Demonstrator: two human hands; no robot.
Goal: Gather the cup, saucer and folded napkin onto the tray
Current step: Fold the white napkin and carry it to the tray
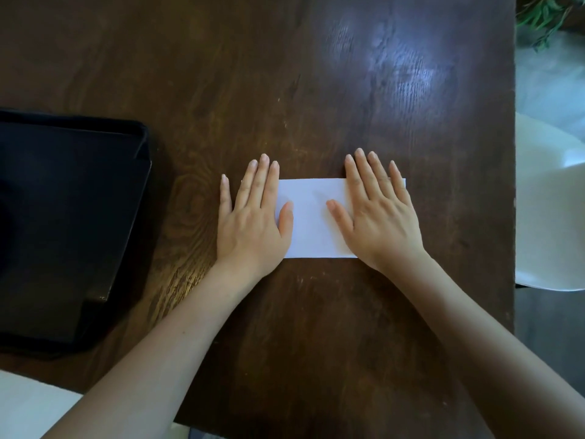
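Both hands, left hand (253, 213) and right hand (380, 213), lie flat and open on the folded white napkin (311, 217), pressing its two ends, right of the black tray (126, 217). Light and limp, it probably lifts best pinched along one folded edge.

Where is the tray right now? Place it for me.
In the head view the black tray sits at the table's left edge, apart from the white napkin, which lies flat under the left hand and right hand.
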